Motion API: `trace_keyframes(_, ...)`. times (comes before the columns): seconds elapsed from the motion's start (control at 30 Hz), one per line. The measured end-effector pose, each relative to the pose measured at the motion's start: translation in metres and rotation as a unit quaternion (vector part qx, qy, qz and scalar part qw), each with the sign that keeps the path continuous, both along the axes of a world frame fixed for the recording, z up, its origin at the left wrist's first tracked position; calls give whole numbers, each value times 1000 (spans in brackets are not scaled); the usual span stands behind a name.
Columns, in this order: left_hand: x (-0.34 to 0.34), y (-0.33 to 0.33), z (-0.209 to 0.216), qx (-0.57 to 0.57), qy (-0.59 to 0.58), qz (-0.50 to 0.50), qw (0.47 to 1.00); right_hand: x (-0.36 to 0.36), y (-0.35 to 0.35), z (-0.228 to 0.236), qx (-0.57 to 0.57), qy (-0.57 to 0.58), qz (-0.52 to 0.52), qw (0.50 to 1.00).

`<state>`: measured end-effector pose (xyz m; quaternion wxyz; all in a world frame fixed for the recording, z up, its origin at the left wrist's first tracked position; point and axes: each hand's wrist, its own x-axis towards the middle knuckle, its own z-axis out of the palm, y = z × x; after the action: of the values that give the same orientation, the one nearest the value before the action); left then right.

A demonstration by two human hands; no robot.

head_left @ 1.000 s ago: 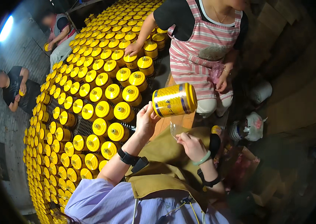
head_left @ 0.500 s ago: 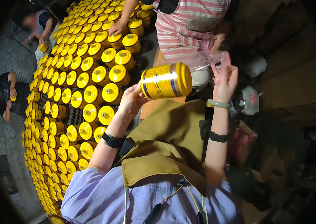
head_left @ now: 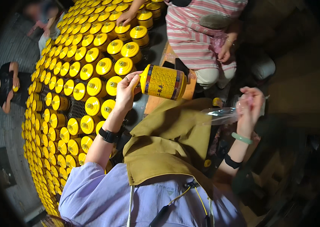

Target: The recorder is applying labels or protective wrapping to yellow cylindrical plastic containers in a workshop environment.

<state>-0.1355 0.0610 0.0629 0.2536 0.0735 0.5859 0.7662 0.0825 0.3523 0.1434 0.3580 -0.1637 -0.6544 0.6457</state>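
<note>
Closest to the cam: lavender sleeves and an olive apron (head_left: 167, 143) across the lap. Just above the apron's top edge, left hand (head_left: 125, 90) is curled around the base end of a yellow jar (head_left: 163, 81), fingers clamped on it, jar lying sideways in the air w/ its gold lid pointing right. Right hand (head_left: 250, 108), off to the apron's upper right, is pinching a clear plastic bag (head_left: 220, 113) btwn fingertips, bag stretched back toward the apron. Left of the apron there's a huge field of identical yellow jars (head_left: 80, 87) standing upright. Beyond the apron, another person in a striped shirt (head_left: 201, 34) w/ a hand on the far jars.
</note>
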Motion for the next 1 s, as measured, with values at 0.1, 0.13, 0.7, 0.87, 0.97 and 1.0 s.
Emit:
trace_keyframes(0.1,3,-21,1,-5,-47,55,997,-19,-27,-55,218,-143,70,963)
trace_keyframes(0.13,5,-31,3,-7,-46,83,995,-22,-34,-70,250,-184,82,947)
trace_keyframes(0.7,-78,-429,-38,-617,392,366,576,-11,-38,-139,224,-367,17,902)
trace_keyframes(0.87,-70,-444,-82,-667,302,269,626,-19,-45,-119,277,-374,31,885)
trace_keyframes(0.97,-58,-423,-71,-746,245,291,547,-17,-52,-113,296,-315,-14,902)
trace_keyframes(1.0,-62,-412,-63,-760,255,305,514,-16,-54,-112,275,-351,2,895)
